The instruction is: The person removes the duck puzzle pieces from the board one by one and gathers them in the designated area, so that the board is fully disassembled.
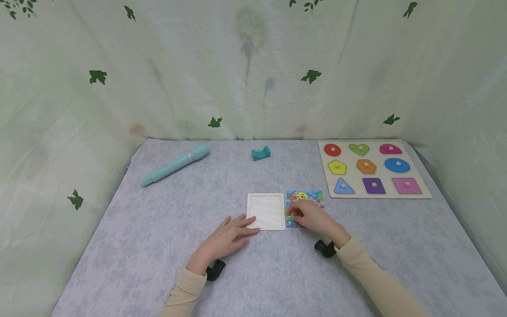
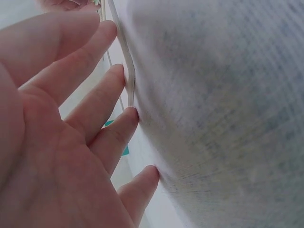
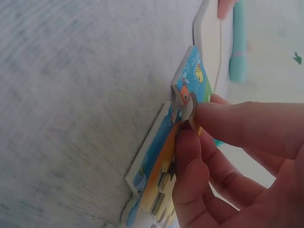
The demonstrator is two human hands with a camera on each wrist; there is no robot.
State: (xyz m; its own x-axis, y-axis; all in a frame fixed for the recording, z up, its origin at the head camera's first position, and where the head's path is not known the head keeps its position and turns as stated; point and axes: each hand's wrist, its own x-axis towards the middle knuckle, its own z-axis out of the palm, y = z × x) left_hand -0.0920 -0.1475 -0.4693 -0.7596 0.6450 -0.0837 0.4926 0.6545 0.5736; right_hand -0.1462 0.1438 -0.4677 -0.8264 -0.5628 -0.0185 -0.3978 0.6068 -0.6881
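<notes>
A shallow white square puzzle tray [image 1: 268,213] with a raised rim lies flat on the table. My left hand [image 1: 226,237] rests at its lower left corner, fingers spread and fairly straight, some fingertips touching the rim. Just right of the tray lies a colourful cartoon jigsaw puzzle [image 1: 316,195], partly covered by my right hand [image 1: 314,216]. In the right wrist view, thumb and fingers pinch a small puzzle piece [image 3: 189,110], seen nearly edge-on, against the other pieces. A blue piece with a yellow figure [image 3: 197,71] lies beside it. The held piece's picture is hidden.
A wooden shape board [image 1: 378,172] with knobbed pieces lies at the back right. Toward the back stands a small teal holder [image 1: 261,153]. A mint pen-shaped object [image 1: 174,166] lies at the back left. Curtain-like cloth [image 1: 253,88] surrounds the table.
</notes>
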